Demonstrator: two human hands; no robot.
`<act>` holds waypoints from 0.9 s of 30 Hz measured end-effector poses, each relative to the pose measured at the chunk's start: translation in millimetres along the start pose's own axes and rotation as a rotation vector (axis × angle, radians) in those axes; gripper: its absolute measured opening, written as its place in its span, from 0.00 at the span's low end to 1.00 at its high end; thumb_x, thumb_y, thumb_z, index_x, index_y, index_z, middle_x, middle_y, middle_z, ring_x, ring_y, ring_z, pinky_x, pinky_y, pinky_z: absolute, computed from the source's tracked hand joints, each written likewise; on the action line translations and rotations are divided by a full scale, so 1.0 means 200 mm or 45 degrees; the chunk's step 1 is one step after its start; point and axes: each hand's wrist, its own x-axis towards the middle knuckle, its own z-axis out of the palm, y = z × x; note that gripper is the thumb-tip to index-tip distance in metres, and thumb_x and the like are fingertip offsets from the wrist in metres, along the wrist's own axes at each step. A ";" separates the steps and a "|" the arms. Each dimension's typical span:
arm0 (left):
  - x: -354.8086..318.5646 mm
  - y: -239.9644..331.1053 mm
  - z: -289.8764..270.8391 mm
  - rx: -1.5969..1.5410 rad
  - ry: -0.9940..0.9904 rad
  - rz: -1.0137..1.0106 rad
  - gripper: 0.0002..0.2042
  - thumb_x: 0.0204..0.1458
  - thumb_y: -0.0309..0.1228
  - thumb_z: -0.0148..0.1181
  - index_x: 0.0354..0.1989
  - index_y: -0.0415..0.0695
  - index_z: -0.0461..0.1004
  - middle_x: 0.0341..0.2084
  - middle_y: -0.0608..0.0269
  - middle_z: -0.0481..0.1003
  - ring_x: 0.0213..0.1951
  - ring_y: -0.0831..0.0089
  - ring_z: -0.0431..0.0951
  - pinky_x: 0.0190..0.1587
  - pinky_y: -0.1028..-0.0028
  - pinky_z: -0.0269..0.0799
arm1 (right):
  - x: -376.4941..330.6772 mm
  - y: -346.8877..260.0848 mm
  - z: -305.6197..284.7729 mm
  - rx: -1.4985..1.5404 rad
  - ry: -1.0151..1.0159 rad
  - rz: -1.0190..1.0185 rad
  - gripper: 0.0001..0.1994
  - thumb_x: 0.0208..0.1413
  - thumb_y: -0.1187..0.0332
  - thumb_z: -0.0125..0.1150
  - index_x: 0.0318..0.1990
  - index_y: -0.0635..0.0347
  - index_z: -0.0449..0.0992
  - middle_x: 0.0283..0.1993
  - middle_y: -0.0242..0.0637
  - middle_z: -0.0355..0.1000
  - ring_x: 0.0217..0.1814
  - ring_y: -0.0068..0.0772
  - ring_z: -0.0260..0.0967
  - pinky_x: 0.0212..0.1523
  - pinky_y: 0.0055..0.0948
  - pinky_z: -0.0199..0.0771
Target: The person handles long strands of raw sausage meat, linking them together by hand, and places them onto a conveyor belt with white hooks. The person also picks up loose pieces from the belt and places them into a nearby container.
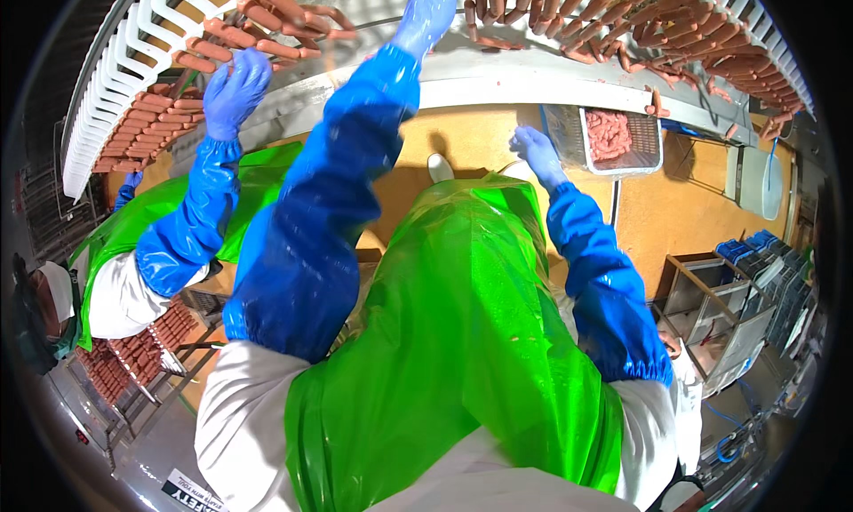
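Observation:
My left hand (430, 12), in a blue glove, reaches up to the top edge of the picture beside hanging strings of linked sausages (569, 12). Its fingertips are cut off, so what it touches cannot be made out. Lower and to the right, my right hand (538, 156) is held out in front of the green apron, its fingers loosely bent and a little apart. Nothing shows in it. Close by stands a clear bin liner and white crate (659, 153) with pinkish sausage meat (609, 135) in it.
A curved steel trough (498, 90) runs across the front. White hooks (120, 84) carry more sausages at the left, where a co-worker's gloved hand (235, 92) touches them. A rack of sausages (115, 370) stands at lower left; a metal-framed cart (715, 316) is at right.

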 end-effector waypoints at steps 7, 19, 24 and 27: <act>-0.11 0.03 0.08 -0.031 -0.451 -0.324 0.19 0.62 0.46 0.44 0.57 0.50 0.64 0.46 0.62 0.70 0.50 0.68 0.70 0.50 0.55 0.69 | -0.10 -0.36 -0.32 -0.097 0.012 -0.209 0.18 0.65 0.54 0.53 0.41 0.62 0.75 0.37 0.33 0.75 0.40 0.25 0.71 0.43 0.27 0.69; -0.27 0.43 0.14 -1.119 -0.323 -0.711 0.12 0.60 0.33 0.48 0.44 0.37 0.70 0.33 0.56 0.71 0.38 0.61 0.74 0.48 0.60 0.73 | -0.15 -0.96 0.00 0.384 -0.210 -0.608 0.15 0.65 0.58 0.53 0.43 0.64 0.71 0.36 0.38 0.72 0.41 0.30 0.72 0.43 0.31 0.68; -0.18 0.43 0.12 -1.186 -0.781 -0.808 0.14 0.61 0.32 0.49 0.48 0.34 0.71 0.35 0.56 0.73 0.35 0.66 0.74 0.47 0.64 0.73 | -0.14 -0.69 -0.08 -0.064 0.110 -1.278 0.09 0.57 0.69 0.61 0.40 0.62 0.68 0.39 0.37 0.67 0.40 0.33 0.66 0.43 0.37 0.67; -0.13 0.25 0.06 -1.354 -1.028 -0.729 0.16 0.63 0.33 0.44 0.50 0.34 0.70 0.34 0.58 0.72 0.26 0.73 0.67 0.39 0.69 0.69 | -0.25 -0.58 -0.14 0.237 -0.381 -0.688 0.08 0.61 0.67 0.56 0.41 0.62 0.68 0.36 0.36 0.67 0.32 0.31 0.65 0.41 0.34 0.67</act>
